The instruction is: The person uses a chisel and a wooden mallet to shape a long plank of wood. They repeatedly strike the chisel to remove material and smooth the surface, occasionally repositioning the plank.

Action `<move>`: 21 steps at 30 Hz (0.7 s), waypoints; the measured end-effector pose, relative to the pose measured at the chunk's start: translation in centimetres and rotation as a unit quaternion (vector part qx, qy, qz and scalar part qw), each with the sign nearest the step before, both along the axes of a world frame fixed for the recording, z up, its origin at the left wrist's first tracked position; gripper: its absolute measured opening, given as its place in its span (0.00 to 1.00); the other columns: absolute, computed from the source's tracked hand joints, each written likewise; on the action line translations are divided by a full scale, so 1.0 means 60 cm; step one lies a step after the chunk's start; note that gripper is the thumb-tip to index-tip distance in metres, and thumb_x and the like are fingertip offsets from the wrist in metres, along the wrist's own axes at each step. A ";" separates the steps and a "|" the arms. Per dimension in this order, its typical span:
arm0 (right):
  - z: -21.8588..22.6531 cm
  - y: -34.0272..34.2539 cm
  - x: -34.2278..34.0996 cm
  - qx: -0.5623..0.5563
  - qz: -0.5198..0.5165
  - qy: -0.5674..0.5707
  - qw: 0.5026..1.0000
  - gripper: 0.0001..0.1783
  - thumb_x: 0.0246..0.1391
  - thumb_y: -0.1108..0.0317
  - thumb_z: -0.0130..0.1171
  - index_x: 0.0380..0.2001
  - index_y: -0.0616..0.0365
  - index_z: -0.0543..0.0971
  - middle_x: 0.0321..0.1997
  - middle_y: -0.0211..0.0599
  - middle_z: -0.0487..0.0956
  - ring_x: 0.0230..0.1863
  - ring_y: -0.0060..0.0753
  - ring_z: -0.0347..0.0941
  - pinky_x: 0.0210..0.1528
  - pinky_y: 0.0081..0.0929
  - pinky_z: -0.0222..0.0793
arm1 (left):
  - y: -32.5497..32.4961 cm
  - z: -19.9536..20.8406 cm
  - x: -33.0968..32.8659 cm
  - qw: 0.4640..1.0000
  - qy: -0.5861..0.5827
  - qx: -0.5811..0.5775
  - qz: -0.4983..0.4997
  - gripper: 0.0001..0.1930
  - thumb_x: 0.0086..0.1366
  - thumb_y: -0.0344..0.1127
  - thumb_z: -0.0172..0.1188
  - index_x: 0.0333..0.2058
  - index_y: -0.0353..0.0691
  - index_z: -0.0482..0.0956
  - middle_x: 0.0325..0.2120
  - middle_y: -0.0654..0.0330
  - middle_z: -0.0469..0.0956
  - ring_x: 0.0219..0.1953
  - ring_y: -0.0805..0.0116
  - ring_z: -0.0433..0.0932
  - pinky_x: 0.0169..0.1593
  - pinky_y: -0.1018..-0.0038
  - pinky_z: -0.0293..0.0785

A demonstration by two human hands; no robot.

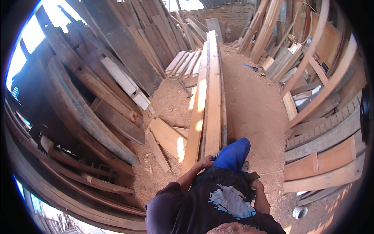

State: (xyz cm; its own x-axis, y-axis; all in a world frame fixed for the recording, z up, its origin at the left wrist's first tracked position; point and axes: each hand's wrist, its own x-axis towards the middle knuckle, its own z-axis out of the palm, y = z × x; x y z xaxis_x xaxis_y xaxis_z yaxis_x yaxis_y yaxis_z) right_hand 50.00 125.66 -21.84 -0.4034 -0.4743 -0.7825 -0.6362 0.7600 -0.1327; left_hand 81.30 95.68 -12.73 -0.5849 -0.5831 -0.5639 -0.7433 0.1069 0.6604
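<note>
Two long pale planks lie side by side, a left plank (199,113) and a right plank (213,93), running away from me on a narrow raised support. My left hand (205,161) is closed beside my raised knee in blue trousers (233,154), next to the near end of the planks. What its fingers grip, if anything, is hidden. By my right side, my right hand (256,184) is closed around a small dark flat block (251,176). Its fingers are partly covered by the block and my shirt.
Pale board offcuts (167,136) lie left of the planks, near a T-shaped metal tool (186,89). Dark boards (120,46) lean along the left. Curved timber frames (327,93) stand at the right. A blue tool with a yellow end (255,69) and a white ring-shaped object (300,212) lie on the sawdust-covered floor (257,101).
</note>
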 end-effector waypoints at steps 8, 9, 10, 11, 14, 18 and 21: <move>-0.075 0.009 -0.019 0.041 0.115 0.003 0.993 0.26 0.43 0.59 0.65 0.47 0.58 0.81 0.49 0.53 0.81 0.49 0.52 0.79 0.50 0.42 0.75 | 0.004 0.075 -0.005 0.949 -0.024 -0.310 0.045 0.41 0.55 0.49 0.64 0.64 0.36 0.60 0.60 0.36 0.65 0.63 0.37 0.62 0.64 0.51 0.61; -0.054 0.009 -0.014 0.058 0.088 0.003 0.994 0.27 0.43 0.58 0.65 0.48 0.58 0.81 0.51 0.52 0.81 0.53 0.51 0.78 0.53 0.42 0.74 | 0.004 0.056 -0.005 0.973 -0.048 -0.222 0.035 0.46 0.54 0.48 0.65 0.68 0.41 0.55 0.64 0.30 0.56 0.68 0.30 0.52 0.67 0.47 0.55; -0.023 -0.004 -0.025 0.068 0.057 0.014 0.996 0.27 0.43 0.57 0.64 0.48 0.58 0.82 0.53 0.51 0.80 0.57 0.50 0.76 0.56 0.41 0.73 | -0.004 0.043 -0.017 0.971 -0.055 -0.230 0.018 0.47 0.54 0.48 0.65 0.69 0.45 0.52 0.65 0.28 0.53 0.68 0.28 0.50 0.68 0.46 0.53; -0.008 -0.006 -0.023 0.053 0.065 0.049 0.995 0.33 0.39 0.54 0.71 0.48 0.62 0.81 0.48 0.55 0.82 0.51 0.51 0.79 0.52 0.40 0.75 | -0.001 0.027 -0.022 0.968 -0.064 -0.242 -0.002 0.48 0.54 0.47 0.65 0.71 0.49 0.50 0.66 0.27 0.50 0.69 0.26 0.48 0.68 0.45 0.52; 0.023 -0.025 -0.027 0.047 0.030 0.051 0.997 0.33 0.39 0.53 0.71 0.48 0.63 0.81 0.48 0.55 0.81 0.52 0.51 0.79 0.53 0.40 0.74 | -0.028 -0.004 -0.038 0.971 -0.080 -0.221 -0.042 0.53 0.53 0.48 0.67 0.73 0.61 0.41 0.68 0.25 0.37 0.70 0.23 0.40 0.69 0.41 0.47; 0.045 -0.025 -0.029 0.045 -0.016 0.041 0.998 0.33 0.39 0.53 0.71 0.48 0.63 0.81 0.49 0.55 0.81 0.52 0.50 0.78 0.53 0.40 0.74 | -0.053 -0.009 -0.037 0.972 -0.049 -0.219 -0.070 0.56 0.52 0.51 0.69 0.73 0.64 0.39 0.69 0.26 0.35 0.70 0.23 0.40 0.69 0.40 0.48; 0.054 -0.032 -0.021 0.040 -0.031 0.031 0.998 0.34 0.40 0.52 0.71 0.48 0.64 0.81 0.49 0.55 0.81 0.53 0.50 0.78 0.54 0.40 0.74 | -0.054 -0.013 -0.025 0.972 -0.045 -0.221 -0.074 0.56 0.51 0.53 0.70 0.72 0.66 0.41 0.69 0.26 0.36 0.70 0.23 0.41 0.67 0.40 0.51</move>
